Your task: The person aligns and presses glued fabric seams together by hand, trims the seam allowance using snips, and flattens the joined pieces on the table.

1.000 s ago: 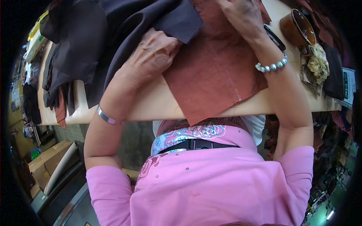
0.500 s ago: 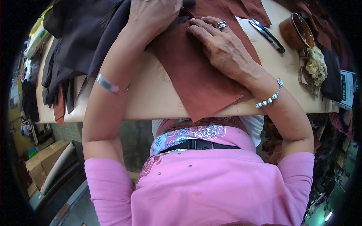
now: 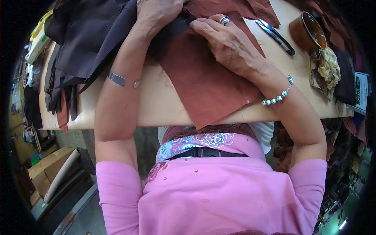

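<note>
A rust-brown cloth piece (image 3: 211,86) lies on the table, its pointed corner hanging over the front edge. My right hand (image 3: 231,41) rests on it, fingers bent and closed at its upper part; whether they pinch the cloth is hidden. My left hand (image 3: 160,13) is at the top of the view over dark cloth (image 3: 94,35), its fingertips mostly out of sight. Between the hands a dark patch of cloth meets the rust-brown piece.
Small black-handled snips (image 3: 276,37) lie right of my right hand. Beyond them stand a brown glazed bowl (image 3: 303,31) and a crumpled yellowish plastic bag (image 3: 328,70). Dark and brown cloths hang at both table sides. A cardboard box (image 3: 51,168) sits below left.
My left forearm has shifted slightly right. My right hand has moved a little left, its fingers more bent. The rust-brown cloth's lower corner has slid slightly toward me.
</note>
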